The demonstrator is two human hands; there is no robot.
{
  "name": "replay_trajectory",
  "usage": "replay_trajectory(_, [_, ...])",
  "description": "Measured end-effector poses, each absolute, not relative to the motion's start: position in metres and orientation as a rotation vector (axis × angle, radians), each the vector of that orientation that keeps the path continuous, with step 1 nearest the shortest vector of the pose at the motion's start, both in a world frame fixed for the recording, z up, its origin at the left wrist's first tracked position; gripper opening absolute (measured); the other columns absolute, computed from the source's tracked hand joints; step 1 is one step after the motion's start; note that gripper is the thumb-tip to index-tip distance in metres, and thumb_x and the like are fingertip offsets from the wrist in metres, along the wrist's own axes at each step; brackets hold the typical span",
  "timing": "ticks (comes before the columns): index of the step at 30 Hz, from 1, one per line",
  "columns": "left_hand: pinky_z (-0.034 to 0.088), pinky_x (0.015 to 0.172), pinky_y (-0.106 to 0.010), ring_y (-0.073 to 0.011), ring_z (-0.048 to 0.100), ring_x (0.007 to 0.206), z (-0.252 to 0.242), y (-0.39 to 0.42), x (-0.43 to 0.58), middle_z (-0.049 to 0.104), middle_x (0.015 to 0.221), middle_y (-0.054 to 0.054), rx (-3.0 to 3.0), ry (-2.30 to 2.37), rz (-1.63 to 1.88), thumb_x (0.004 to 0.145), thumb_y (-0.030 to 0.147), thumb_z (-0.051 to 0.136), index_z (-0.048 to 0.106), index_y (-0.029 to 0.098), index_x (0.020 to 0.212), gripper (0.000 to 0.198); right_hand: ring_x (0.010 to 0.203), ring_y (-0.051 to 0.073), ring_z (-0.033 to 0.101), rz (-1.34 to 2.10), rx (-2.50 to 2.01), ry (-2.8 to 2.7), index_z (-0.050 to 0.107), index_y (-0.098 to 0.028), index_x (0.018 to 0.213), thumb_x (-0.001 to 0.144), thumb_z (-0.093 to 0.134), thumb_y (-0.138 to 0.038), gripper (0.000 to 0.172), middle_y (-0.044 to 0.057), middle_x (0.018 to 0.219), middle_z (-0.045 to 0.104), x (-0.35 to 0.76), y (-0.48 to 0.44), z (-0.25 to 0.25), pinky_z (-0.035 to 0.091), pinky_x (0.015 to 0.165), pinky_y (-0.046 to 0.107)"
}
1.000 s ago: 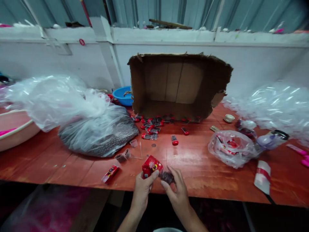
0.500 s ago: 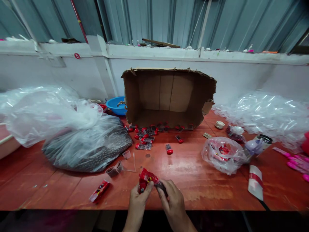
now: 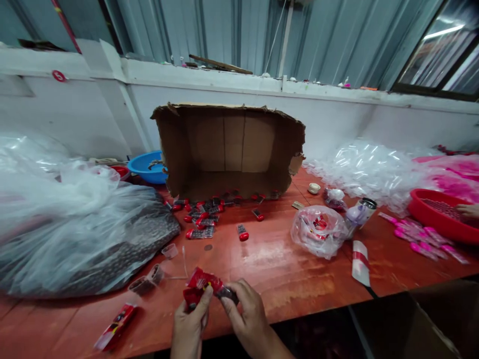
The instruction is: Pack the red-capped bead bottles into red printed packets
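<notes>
My left hand [image 3: 189, 321] is closed on a crinkled red printed wrapper [image 3: 202, 280] above the front of the table. My right hand [image 3: 247, 315] pinches a small clear tube of dark beads [image 3: 229, 294], whose left end meets the wrapper; whether it sits inside cannot be made out. On the table to the left lies a flat stack of red printed wrappers [image 3: 116, 326]. Farther back, several red-capped tubes [image 3: 202, 233] are heaped before the cardboard box, and a single tube [image 3: 242, 232] lies apart from them.
A torn cardboard box [image 3: 234, 187] opens toward me. At left are a big plastic bag of dark beads [image 3: 123, 249], a blue basin [image 3: 147, 169] and tape rolls [image 3: 141, 285]. Rightward stand a clear bag [image 3: 318, 232], a flask [image 3: 361, 214] and a red basin [image 3: 445, 219] with another person's hand [image 3: 469, 213].
The view has swung right, so the red basin and the other person's hand now show. Both my hands keep their hold on the wrapper and tube, with little change in pose.
</notes>
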State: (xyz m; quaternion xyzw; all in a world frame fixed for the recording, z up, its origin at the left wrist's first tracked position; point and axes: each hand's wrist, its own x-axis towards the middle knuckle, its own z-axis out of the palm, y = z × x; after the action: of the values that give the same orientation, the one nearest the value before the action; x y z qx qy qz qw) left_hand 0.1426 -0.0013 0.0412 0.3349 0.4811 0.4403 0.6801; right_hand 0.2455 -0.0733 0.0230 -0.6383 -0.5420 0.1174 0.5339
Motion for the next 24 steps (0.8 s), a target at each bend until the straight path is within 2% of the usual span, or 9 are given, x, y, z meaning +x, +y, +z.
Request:
replay_trajectory(8, [0.018, 0.037, -0.018, -0.0026, 0.024, 0.037, 0.045, -0.004, 0.146, 0.033, 0.041, 0.010, 0.682, 1.012, 1.118, 0.047, 0.029, 0.082, 0.052, 0.015, 0.053, 0.033, 0.086, 0.017, 0.062, 0.377, -1.440, -1.192, 0.059, -0.024, 0.107, 0.090, 0.048, -0.020, 0.021, 0.004, 0.093, 0.064, 0.239, -0.075, 0.012, 0.050, 0.076, 0.025])
replay_trajectory(13, [0.016, 0.038, -0.019, -0.0028, 0.023, 0.037, 0.045, -0.001, 0.141, 0.031, 0.040, 0.009, 0.686, 1.015, 1.140, 0.052, 0.031, 0.079, 0.043, 0.016, 0.047, 0.039, 0.088, 0.017, 0.062, 0.523, -1.430, -1.157, 0.061, -0.024, 0.104, 0.091, 0.047, -0.025, 0.019, 0.004, 0.095, 0.065, 0.236, -0.071, 0.012, 0.049, 0.077, 0.024])
replay_trajectory(18, [0.019, 0.039, -0.020, -0.0037, 0.024, 0.039, 0.042, 0.005, 0.134, 0.032, 0.041, 0.009, 0.749, 1.052, 1.157, 0.056, 0.033, 0.078, 0.041, 0.017, 0.049, 0.040, 0.087, 0.017, 0.062, 0.596, -1.483, -1.169, 0.062, -0.023, 0.105, 0.090, 0.048, -0.029, 0.021, 0.004, 0.095, 0.065, 0.235, -0.068, 0.018, 0.049, 0.073, 0.023])
replay_trajectory(24, [0.028, 0.045, -0.020, -0.0062, 0.035, 0.046, 0.027, 0.027, 0.121, 0.046, 0.052, 0.006, 0.961, 1.112, 1.302, 0.058, 0.034, 0.079, 0.054, 0.015, 0.061, 0.031, 0.081, 0.019, 0.063, 0.708, -1.473, -1.063, 0.065, -0.021, 0.099, 0.088, 0.052, -0.035, 0.023, 0.005, 0.089, 0.067, 0.234, -0.065, 0.006, 0.050, 0.066, 0.025])
